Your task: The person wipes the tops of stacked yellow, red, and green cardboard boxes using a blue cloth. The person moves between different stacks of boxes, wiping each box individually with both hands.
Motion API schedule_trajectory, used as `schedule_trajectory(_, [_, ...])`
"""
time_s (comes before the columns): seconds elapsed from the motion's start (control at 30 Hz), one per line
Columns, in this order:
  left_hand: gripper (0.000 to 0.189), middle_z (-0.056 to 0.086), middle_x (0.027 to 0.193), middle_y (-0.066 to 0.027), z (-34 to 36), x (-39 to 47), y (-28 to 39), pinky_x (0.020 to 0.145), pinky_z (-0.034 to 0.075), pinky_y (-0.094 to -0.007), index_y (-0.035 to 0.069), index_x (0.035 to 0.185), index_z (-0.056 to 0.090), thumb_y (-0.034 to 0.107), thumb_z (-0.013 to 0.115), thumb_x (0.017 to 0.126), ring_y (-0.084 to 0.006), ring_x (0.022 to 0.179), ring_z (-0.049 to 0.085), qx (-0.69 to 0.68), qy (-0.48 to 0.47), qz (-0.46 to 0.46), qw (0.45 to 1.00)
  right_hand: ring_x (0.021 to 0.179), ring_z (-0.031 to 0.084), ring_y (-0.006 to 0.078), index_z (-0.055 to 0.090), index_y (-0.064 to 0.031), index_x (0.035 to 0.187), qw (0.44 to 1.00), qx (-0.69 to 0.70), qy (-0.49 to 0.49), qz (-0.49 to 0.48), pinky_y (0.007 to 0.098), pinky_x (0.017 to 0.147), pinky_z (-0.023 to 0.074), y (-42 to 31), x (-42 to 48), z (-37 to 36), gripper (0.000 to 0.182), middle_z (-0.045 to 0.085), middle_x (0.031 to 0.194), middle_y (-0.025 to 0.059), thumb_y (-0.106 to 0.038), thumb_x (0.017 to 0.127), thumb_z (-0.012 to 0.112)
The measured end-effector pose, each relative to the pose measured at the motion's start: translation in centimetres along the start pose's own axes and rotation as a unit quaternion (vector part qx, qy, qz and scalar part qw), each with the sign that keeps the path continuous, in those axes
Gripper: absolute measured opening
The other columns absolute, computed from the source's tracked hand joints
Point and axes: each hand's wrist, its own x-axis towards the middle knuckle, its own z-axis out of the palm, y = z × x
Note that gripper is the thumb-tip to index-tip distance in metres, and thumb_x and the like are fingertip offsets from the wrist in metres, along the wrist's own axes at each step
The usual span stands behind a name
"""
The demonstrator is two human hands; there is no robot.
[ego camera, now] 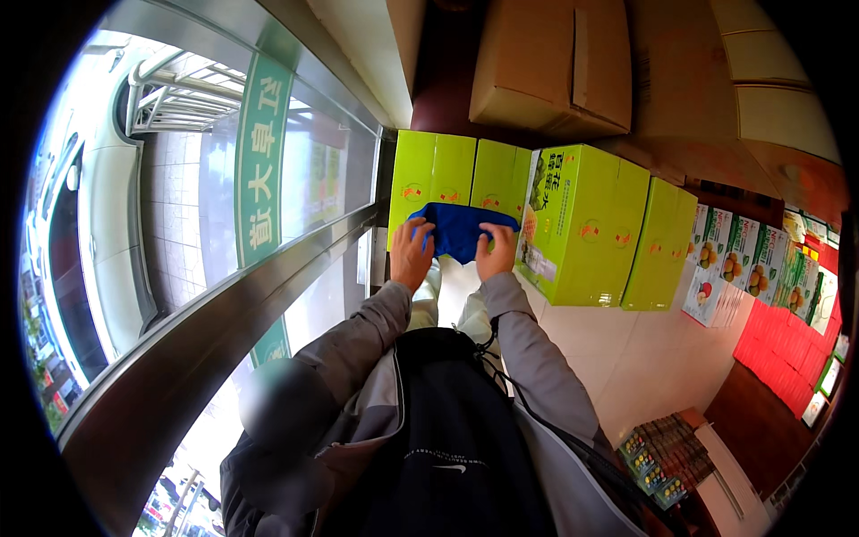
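A blue cloth (463, 228) is stretched between my two hands, in front of yellow-green cartons. My left hand (412, 254) grips its left part, with the fingers curled over the fabric. At the cloth's right part is my right hand (495, 250), its thumb and fingers pinching the fabric. The cloth's middle sags a little between them. Directly behind it stand a green carton (433, 158) and a narrower green carton (500, 164). Both forearms wear grey sleeves.
A larger printed green carton (590, 221) and another green carton (661, 248) stand right of my hands. A brown cardboard box (550, 67) lies beyond. Along the left runs a metal-framed glass front (221, 248). Fruit-printed boxes (735, 252) and red packages (772, 349) are farther right.
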Motion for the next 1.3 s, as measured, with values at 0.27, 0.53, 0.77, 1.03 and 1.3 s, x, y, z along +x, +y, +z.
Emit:
schedule_trajectory(0.27, [0.061, 0.032, 0.158, -0.0181, 4.1, -3.5, -1.1, 0.12, 0.02, -0.0438, -0.002, 0.149, 0.035, 0.025, 0.055, 0.097, -0.0322, 0.147, 0.029, 0.113, -0.113, -0.039, 0.986, 0.14, 0.031, 0.0473, 0.035, -0.0009, 0.147, 0.991, -0.119, -0.068, 0.001, 0.0523, 0.115, 0.0292, 1.4, -3.3, 3.0, 0.072, 0.03, 0.153, 0.0277, -0.027, 0.089, 0.067])
schedule_trajectory(0.53, [0.063, 0.026, 0.161, -0.0173, 6.6, 2.2, -2.9, 0.122, 0.014, -0.0457, 0.004, 0.155, 0.027, 0.031, 0.046, 0.101, -0.0309, 0.15, 0.022, 0.188, -0.119, -0.021, 0.975, 0.149, 0.013, 0.0448, 0.018, 0.0064, 0.153, 0.966, -0.229, -0.089, 0.077, 0.0518, 0.121, 0.0156, 1.6, 0.0, 6.7, 0.084, 0.012, 0.161, 0.0301, -0.046, 0.097, 0.052])
schedule_trajectory(0.77, [0.065, 0.026, 0.161, -0.017, 7.8, 6.1, -3.5, 0.122, 0.012, -0.0469, 0.004, 0.155, 0.028, 0.034, 0.044, 0.099, -0.032, 0.15, 0.023, 0.193, -0.107, -0.001, 0.975, 0.15, 0.009, 0.0449, 0.017, 0.011, 0.152, 0.958, -0.253, -0.067, 0.116, 0.0509, 0.122, 0.0094, -0.1, 2.7, 8.7, 0.083, 0.01, 0.16, 0.0322, -0.043, 0.097, 0.047])
schedule_trajectory(1.03, [0.066, 0.029, 0.159, -0.0189, 9.0, 10.2, -3.5, 0.122, 0.013, -0.0487, 0.001, 0.153, 0.031, 0.035, 0.044, 0.099, -0.0348, 0.149, 0.024, 0.196, -0.057, -0.002, 0.979, 0.15, 0.014, 0.0439, 0.023, 0.0113, 0.15, 0.958, -0.269, -0.083, 0.048, 0.0501, 0.123, 0.0066, 0.3, 9.5, 7.4, 0.084, 0.019, 0.158, 0.0327, -0.041, 0.092, 0.053])
schedule_trajectory(1.3, [0.065, 0.027, 0.161, -0.0161, 10.2, 13.8, -3.8, 0.123, 0.009, -0.0481, 0.002, 0.154, 0.03, 0.04, 0.041, 0.101, -0.0309, 0.151, 0.021, 0.224, -0.034, 0.0, 0.974, 0.146, 0.027, 0.0432, 0.036, 0.0112, 0.146, 0.93, -0.356, -0.094, 0.002, 0.0504, 0.123, 0.0084, 0.6, 14.5, 7.2, 0.079, 0.032, 0.153, 0.0327, -0.045, 0.094, 0.053])
